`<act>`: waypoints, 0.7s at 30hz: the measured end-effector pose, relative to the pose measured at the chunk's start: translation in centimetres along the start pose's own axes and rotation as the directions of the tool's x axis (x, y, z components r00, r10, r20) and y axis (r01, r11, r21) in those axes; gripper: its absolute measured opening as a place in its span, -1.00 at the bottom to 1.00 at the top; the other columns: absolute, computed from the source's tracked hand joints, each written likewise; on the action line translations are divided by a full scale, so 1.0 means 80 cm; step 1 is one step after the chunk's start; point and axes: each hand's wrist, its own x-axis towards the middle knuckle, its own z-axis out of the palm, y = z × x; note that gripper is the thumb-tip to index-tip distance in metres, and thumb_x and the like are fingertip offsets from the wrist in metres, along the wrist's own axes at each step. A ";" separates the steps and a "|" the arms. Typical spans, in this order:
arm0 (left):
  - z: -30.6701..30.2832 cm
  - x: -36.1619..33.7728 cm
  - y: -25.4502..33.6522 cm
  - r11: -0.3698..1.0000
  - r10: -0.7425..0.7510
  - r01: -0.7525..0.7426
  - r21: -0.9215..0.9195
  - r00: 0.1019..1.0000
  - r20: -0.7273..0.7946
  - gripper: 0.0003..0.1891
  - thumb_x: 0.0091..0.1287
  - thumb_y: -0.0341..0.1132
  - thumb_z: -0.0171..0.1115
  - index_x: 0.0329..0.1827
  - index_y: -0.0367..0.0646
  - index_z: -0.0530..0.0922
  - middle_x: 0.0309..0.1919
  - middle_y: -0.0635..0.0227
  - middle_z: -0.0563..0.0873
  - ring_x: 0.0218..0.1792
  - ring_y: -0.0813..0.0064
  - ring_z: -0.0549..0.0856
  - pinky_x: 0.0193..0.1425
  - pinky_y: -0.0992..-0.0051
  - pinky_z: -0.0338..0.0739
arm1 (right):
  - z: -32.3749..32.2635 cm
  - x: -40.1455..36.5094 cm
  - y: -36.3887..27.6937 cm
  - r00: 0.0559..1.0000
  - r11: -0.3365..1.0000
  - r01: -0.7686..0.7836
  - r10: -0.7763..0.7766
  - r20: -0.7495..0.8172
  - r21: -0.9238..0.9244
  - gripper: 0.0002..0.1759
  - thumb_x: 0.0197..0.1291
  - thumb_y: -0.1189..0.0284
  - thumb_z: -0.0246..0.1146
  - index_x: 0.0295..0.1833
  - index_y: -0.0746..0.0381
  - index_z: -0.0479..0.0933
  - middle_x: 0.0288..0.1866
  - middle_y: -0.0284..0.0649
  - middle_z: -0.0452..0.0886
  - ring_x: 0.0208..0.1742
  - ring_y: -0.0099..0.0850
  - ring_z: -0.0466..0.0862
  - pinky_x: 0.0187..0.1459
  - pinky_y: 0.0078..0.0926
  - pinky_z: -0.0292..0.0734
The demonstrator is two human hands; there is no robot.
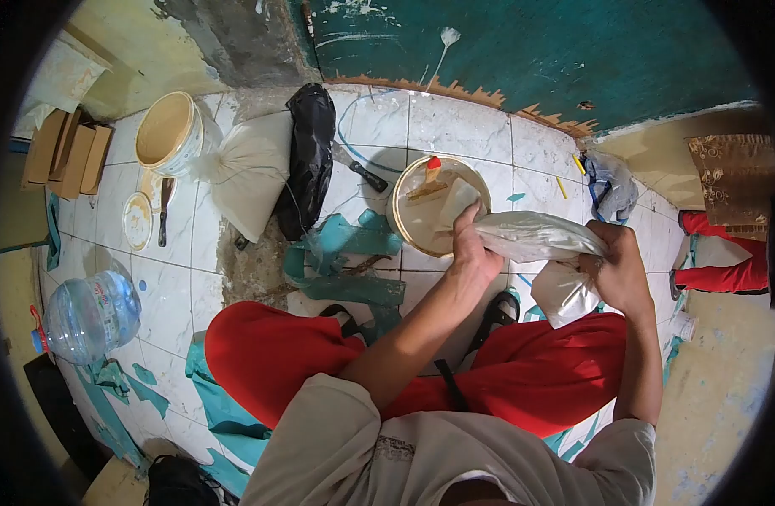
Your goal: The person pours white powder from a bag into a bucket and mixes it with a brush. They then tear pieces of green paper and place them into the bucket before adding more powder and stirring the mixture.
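A white plastic bag (531, 236) is stretched between my two hands in front of my knees. My left hand (476, 249) grips its left end, at the near rim of a round bucket (396, 215). A pale flap (461, 201) beyond my left fingers hangs over the bucket's opening. My right hand (617, 266) is closed around the bag's right end, with a loose shiny part (564, 293) hanging below. Inside the bucket stands a tool with a red-tipped handle (433, 169); its lower part is smeared pale. The bag's contents are hidden.
Left of the bucket lie a dark-handled tool (368, 176), a black bag (310, 160) and a tied white sack (251, 177). Further left are another bucket (170, 135), a scraper (164, 211) and a water bottle (94, 316). Green scraps (345, 287) litter the tiles. Another person's red-clad leg (720, 266) shows right.
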 end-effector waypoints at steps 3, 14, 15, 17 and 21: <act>-0.016 0.024 -0.003 0.996 0.014 -0.026 0.081 0.990 0.143 -0.67 0.50 -0.13 0.12 0.17 -0.12 0.48 0.04 0.23 0.62 0.08 0.20 0.63 0.31 0.08 0.52 | -0.003 0.001 0.005 1.000 1.000 -0.015 0.015 0.006 0.006 -0.74 -0.18 0.56 0.21 -0.30 0.47 0.59 -0.54 -0.03 0.56 -0.54 -0.38 0.48 -0.40 -0.34 0.41; -0.020 0.024 -0.010 0.994 0.020 -0.015 0.105 0.999 -0.043 -0.59 0.61 -0.08 -0.21 0.25 -0.16 0.43 0.22 0.10 0.56 0.22 0.11 0.58 0.37 0.00 0.48 | -0.001 0.009 0.002 1.000 1.000 -0.017 0.017 0.019 0.009 -0.77 -0.19 0.56 0.22 -0.33 0.46 0.56 -0.54 -0.02 0.57 -0.51 -0.36 0.49 -0.37 -0.35 0.42; -0.021 0.026 -0.010 0.995 0.003 0.004 0.099 0.998 -0.063 -0.57 0.61 -0.08 -0.25 0.27 -0.17 0.41 0.25 0.06 0.54 0.25 0.08 0.57 0.39 -0.02 0.46 | -0.002 0.009 0.002 1.000 1.000 -0.016 0.015 0.027 0.010 -0.77 -0.19 0.57 0.22 -0.33 0.46 0.56 -0.54 -0.01 0.56 -0.51 -0.36 0.48 -0.37 -0.35 0.42; -0.025 0.033 -0.011 0.996 -0.001 0.004 0.088 0.999 -0.034 -0.56 0.61 -0.08 -0.28 0.29 -0.18 0.40 0.27 0.03 0.52 0.27 0.04 0.55 0.39 -0.04 0.45 | -0.001 0.010 0.003 0.999 1.000 -0.015 0.014 0.036 0.009 -0.77 -0.20 0.57 0.22 -0.33 0.46 0.56 -0.54 -0.01 0.56 -0.51 -0.36 0.48 -0.37 -0.35 0.41; -0.028 0.040 -0.010 0.995 -0.033 0.034 0.090 0.999 -0.012 -0.53 0.60 -0.09 -0.33 0.33 -0.21 0.35 0.32 -0.04 0.47 0.32 -0.04 0.51 0.40 -0.11 0.43 | 0.002 0.011 0.005 1.000 1.000 -0.008 0.008 0.022 0.007 -0.77 -0.21 0.57 0.22 -0.34 0.46 0.56 -0.54 -0.01 0.55 -0.52 -0.37 0.46 -0.38 -0.36 0.40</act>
